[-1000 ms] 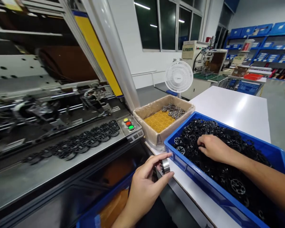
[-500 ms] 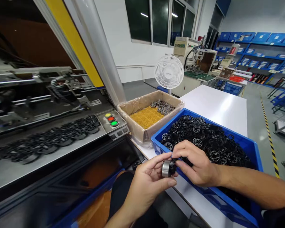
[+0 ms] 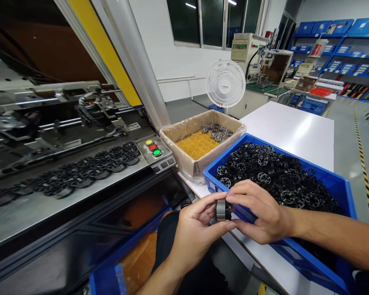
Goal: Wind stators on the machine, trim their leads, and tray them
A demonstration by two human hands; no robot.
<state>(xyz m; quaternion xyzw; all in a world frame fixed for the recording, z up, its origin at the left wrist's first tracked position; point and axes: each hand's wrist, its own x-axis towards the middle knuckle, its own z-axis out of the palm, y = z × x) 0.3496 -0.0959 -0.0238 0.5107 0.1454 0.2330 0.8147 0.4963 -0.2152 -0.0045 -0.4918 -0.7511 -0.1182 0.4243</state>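
Between both hands, in front of the blue bin, is a short round part (image 3: 223, 210) with a grey metal band and a black side toward the right. My left hand (image 3: 193, 229) is closed on its metal band, index finger above and thumb below. From the right, my right hand (image 3: 261, 211) closes on the black side with fingertips and thumb; its fingers hide some of the part. Just behind the hands stands the blue bin (image 3: 211, 184), heaped with black spoked wheel-like parts (image 3: 273, 172).
At left, a machine holds rows of black round parts (image 3: 89, 174) on its metal bed, beside yellow, red and green buttons (image 3: 153, 147). A plastic-lined carton (image 3: 197, 169) contains yellow material and grey parts. A white fan (image 3: 225, 84) stands behind it. A white table (image 3: 289, 131) extends right.
The view has shifted, so the surroundings sit farther right and mostly higher. The part has turned in my hands, its metal band now more side-on. Both hands still hold it.
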